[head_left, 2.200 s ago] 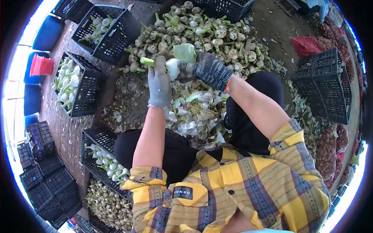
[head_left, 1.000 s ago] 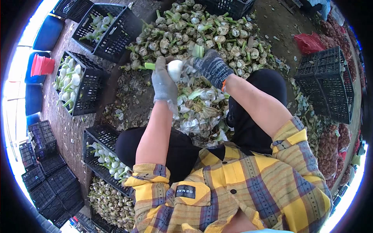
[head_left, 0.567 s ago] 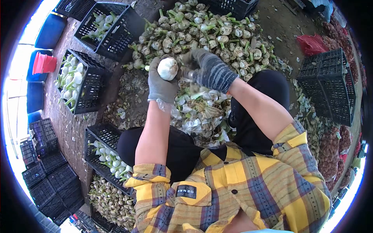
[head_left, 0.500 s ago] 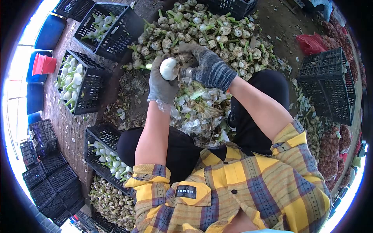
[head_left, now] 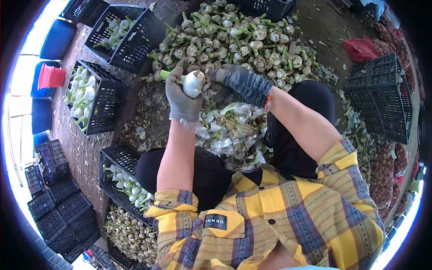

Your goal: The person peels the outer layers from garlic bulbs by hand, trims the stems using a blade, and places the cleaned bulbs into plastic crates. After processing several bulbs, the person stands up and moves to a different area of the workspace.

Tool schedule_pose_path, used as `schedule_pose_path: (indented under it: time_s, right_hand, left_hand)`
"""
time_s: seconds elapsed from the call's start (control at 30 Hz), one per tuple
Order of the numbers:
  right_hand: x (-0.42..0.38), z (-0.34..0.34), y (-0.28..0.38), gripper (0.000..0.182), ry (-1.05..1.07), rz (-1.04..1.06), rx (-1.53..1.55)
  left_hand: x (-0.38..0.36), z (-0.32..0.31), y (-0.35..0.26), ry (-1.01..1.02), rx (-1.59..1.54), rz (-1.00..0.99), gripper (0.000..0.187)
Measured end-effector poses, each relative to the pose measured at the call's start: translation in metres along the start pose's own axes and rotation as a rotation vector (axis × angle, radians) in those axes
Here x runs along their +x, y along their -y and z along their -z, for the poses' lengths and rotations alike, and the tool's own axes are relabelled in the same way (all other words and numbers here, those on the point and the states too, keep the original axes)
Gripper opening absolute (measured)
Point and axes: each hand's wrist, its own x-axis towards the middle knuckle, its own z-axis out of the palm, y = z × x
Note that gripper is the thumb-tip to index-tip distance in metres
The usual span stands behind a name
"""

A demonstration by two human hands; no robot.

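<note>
White garlic bulb (head_left: 193, 85) sits in the left hand (head_left: 181, 95), fingers clamped round it; whether the nearby right hand's (head_left: 243, 84) fingers grip anything, I cannot tell. The chest label (head_left: 215, 221) seemingly reads "OENRE".

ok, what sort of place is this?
Probably a garlic cleaning or packing area: a large heap of dirty bulbs, black crates holding cleaner white bulbs, and a pile of papery scraps.
</note>
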Motion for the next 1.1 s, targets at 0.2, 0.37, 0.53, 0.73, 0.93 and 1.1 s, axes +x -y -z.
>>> schedule_pose_path:
  time_s: [0.2, 0.37, 0.53, 0.73, 0.93, 1.1]
  right_hand:
    - [-0.001, -0.009, 0.002, 0.032, -0.068, -0.274, 0.777]
    - [0.005, -0.007, -0.02, 0.027, -0.048, -0.127, 0.769]
    - [-0.003, -0.003, -0.019, 0.025, -0.038, -0.025, 0.667]
    - [-0.004, -0.006, -0.003, 0.028, -0.264, 0.072, -0.056]
    - [-0.016, -0.018, 0.016, 0.037, -0.333, 0.47, -0.336]
    - [-0.009, -0.021, 0.003, 0.021, -0.253, 0.534, -0.561]
  left_hand:
    - [-0.005, -0.007, 0.011, 0.12, 0.167, -0.104, 0.026]
    - [0.003, 0.004, 0.014, 0.079, 0.385, -0.118, 0.025]
    - [-0.003, -0.002, 0.008, 0.021, 0.235, -0.001, 0.025]
    - [0.005, 0.008, 0.008, -0.032, 0.049, 0.134, 0.025]
    - [0.011, 0.018, 0.009, -0.045, -0.01, 0.292, 0.025]
    - [0.01, 0.014, 0.01, -0.106, -0.008, 0.184, 0.026]
